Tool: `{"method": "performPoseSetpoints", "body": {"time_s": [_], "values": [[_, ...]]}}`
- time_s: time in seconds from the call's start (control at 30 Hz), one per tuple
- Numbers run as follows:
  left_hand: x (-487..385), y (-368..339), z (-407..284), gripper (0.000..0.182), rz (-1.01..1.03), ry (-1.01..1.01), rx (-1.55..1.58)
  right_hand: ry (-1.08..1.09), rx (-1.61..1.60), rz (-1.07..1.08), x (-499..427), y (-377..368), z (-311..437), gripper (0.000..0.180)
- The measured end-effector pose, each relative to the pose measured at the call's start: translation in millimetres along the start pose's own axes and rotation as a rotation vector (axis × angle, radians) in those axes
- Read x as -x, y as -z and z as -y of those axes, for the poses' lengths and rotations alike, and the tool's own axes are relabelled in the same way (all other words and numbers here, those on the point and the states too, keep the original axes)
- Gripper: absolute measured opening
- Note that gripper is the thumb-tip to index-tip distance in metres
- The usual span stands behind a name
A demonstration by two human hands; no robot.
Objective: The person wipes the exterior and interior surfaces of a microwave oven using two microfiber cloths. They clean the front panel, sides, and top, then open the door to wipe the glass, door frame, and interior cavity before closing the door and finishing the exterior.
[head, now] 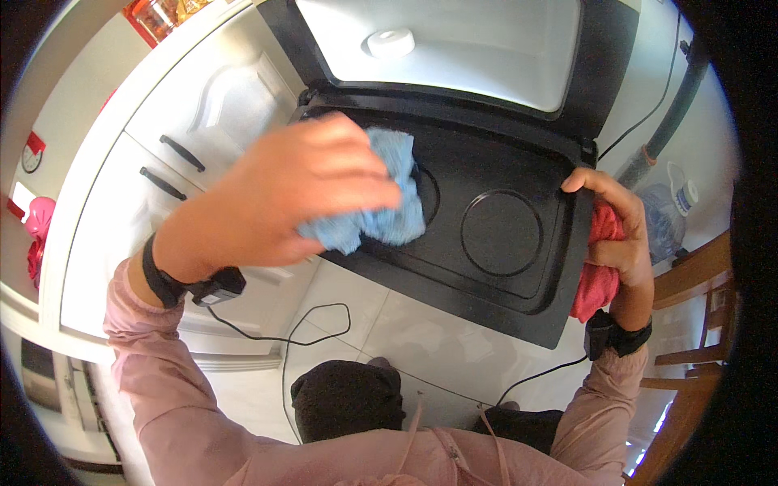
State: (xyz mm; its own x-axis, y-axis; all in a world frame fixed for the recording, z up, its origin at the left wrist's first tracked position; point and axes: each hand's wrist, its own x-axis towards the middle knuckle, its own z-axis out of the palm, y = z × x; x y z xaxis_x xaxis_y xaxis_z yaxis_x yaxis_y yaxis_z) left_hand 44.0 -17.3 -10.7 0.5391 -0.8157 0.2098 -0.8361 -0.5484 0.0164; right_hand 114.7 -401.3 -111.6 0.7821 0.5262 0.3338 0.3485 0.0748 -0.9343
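My left hand (304,188), blurred, grips a crumpled light blue cloth (395,212) over the left part of a fold-down black door (444,273). Whether the cloth touches the panel is hard to tell. On the door's inner face are two raised or grooved rings, the left one partly hidden by the cloth. At the door's right edge, my right hand (620,225) holds a red cloth (598,285), with one fingertip on the door's inner rim. The door hangs lowered from a black-framed appliance (602,73) with a white interior.
A white round cap-like part (391,44) sits inside the appliance. White cabinets (237,97) with black handles stand at left. To the right are a grey hose (674,115), a clear plastic bottle (662,219) and wooden furniture (693,279). Thin cables run from both wrist straps.
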Motion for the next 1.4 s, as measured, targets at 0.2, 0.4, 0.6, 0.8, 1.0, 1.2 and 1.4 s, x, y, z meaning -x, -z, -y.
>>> {"method": "performPoseSetpoints", "body": {"time_s": [0.2,0.4,0.6,0.8,1.0,1.2,1.4], "values": [[10.8,1.9,0.5,0.044,0.274,0.123,-0.249,0.0,0.039,0.022,0.9,0.3,3.3,0.069],[30.0,30.4,12.4,0.042,-0.003,0.277,-0.345,-0.002,-0.012,0.008,0.6,-1.2,1.9,0.069],[15.0,-0.9,-7.9,0.059,0.029,0.067,-0.201,-0.019,0.054,-0.017,0.3,0.3,2.0,0.069],[14.1,-7.9,4.7,0.048,0.18,0.014,-0.39,-0.023,0.06,-0.018,-0.2,-0.9,3.5,0.07],[16.7,20.0,6.2,0.049,0.07,0.137,-0.363,-0.025,0.044,-0.032,0.5,-4.2,4.2,0.069],[13.3,-4.4,-3.0,0.049,0.115,0.014,-0.207,-0.057,0.029,-0.024,0.9,-3.5,6.4,0.068],[6.1,-12.3,2.2,0.034,0.129,-0.023,-0.274,-0.061,0.025,-0.043,0.7,-6.2,6.3,0.068]]}}
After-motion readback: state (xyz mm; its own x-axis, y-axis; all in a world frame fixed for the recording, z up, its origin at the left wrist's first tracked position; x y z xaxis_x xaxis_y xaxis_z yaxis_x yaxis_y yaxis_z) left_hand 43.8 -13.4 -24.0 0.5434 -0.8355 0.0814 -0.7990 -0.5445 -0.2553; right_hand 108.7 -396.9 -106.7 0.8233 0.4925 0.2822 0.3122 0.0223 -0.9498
